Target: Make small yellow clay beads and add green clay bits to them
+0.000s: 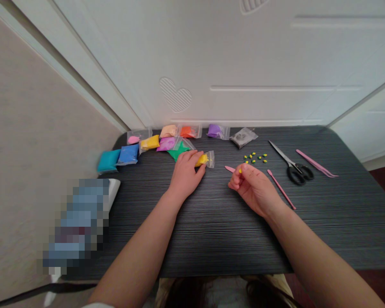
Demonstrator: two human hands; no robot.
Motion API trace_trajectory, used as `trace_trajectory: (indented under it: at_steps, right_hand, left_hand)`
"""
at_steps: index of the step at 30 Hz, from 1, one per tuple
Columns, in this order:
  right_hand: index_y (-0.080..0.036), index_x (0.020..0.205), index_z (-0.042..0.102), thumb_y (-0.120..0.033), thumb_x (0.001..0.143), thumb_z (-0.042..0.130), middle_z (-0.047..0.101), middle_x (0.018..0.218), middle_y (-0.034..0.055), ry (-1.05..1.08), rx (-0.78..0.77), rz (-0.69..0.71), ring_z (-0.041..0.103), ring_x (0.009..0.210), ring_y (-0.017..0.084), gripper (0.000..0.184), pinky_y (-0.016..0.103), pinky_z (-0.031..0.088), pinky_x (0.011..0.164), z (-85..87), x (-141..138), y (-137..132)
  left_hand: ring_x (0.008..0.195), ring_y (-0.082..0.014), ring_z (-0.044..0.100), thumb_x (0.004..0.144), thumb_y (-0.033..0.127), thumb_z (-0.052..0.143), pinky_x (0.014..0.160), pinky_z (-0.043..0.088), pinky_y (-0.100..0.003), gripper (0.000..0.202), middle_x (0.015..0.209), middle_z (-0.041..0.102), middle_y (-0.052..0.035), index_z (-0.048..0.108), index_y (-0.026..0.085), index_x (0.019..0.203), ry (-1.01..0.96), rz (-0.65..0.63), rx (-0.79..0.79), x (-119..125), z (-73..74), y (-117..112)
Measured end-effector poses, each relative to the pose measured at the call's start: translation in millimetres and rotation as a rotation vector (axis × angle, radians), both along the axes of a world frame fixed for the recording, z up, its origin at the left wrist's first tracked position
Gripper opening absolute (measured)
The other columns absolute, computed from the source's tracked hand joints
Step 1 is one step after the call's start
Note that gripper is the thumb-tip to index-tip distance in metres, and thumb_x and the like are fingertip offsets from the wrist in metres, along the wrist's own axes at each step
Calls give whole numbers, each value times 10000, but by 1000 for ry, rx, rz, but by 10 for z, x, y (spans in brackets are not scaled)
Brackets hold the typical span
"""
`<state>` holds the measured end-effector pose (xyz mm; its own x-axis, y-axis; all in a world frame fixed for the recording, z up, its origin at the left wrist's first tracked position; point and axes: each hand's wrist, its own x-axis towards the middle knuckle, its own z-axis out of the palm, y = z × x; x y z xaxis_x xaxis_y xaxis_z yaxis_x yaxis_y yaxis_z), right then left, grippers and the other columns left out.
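Observation:
My left hand (186, 174) lies over a small clear bag of yellow clay (202, 160), with its fingers across the bag and its thumb along the near side. Part of that bag is hidden under the fingers. Between the thumb and fingertips of my right hand (252, 184) is a tiny piece of yellow clay (240, 170). Just beyond this hand, several small yellow-and-green clay pieces (253, 161) are spread on the table. A pink modelling tool (229, 169) lies partly behind my right fingers. To the right rests a second, thin pink tool (281, 190).
Black-handled scissors (290, 164) and pink tweezers (316, 163) lie at the right. Bags of coloured clay, among them green (179, 149), purple (214, 131), blue (128, 154) and grey (244, 137), line the dark table (211, 239). A blurred-out device (114, 192) stands at the left.

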<state>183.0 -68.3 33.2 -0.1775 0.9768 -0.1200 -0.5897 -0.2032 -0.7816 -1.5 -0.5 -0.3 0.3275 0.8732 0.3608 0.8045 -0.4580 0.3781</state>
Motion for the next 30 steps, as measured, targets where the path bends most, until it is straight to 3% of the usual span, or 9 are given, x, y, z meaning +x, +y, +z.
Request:
trace_trajectory:
  at_steps: [3,7,10,14,19,21,25,30]
  right_hand:
    - [-185,689,573,-260,773,616,526,601,-43,-13,-2,-4,468,576,60,120,210,385,600,2,3,-5]
    - [-195,806,623,-181,718,668,611,745,-18,-38,-30,11,551,689,76,100,232,426,707,12,9,-15]
    - [-185,836,634,-263,793,589,625,783,7,-45,-33,10,569,716,92,100,259,435,736,11,5,-13]
    - [-184,708,597,-362,840,503,561,670,-17,-54,-7,-17,512,616,79,240,238,408,633,5,-4,-5]
    - [-192,729,589,-260,739,649,551,668,-33,-102,8,-17,497,628,75,91,222,382,638,16,5,-14]
    - [-205,788,603,-215,708,679,564,701,-34,-116,2,-12,513,657,76,111,221,387,664,19,10,-19]
    - [-206,826,615,-295,774,607,580,752,-13,-118,-5,-13,525,689,89,103,246,401,697,13,9,-16]
    - [-190,703,579,-386,816,528,537,694,-13,-126,10,-30,495,654,96,232,254,389,660,13,6,-8]
  left_hand:
    - [1124,-219,442,818,283,471,1005,328,-388,359,1189,536,-81,524,172,1156,-9,5,1,-1,-3,0]
    - [1124,-221,441,819,287,469,1000,332,-399,360,1189,537,-80,523,175,1157,-12,-2,-5,-4,-5,1]
    - [1124,-219,440,820,289,470,1003,329,-389,363,1189,537,-84,524,167,1158,-6,-3,-7,-5,-2,-1]
    - [1118,-218,443,819,284,472,1002,331,-381,361,1188,536,-82,527,167,1157,-1,4,-7,-4,5,-3]
    - [1116,-217,445,817,283,476,1001,330,-379,364,1183,541,-85,529,161,1156,-2,3,-5,-2,10,-2]
    - [1120,-219,444,818,284,473,1000,332,-390,359,1186,540,-82,529,169,1153,-8,2,-5,-1,11,-1]
    - [1123,-219,443,821,285,469,1002,330,-388,360,1190,537,-83,526,169,1156,-9,0,-5,2,7,1]
    - [1118,-220,445,820,290,472,1001,331,-390,359,1184,540,-86,528,165,1152,-9,-4,-2,-1,-4,0]
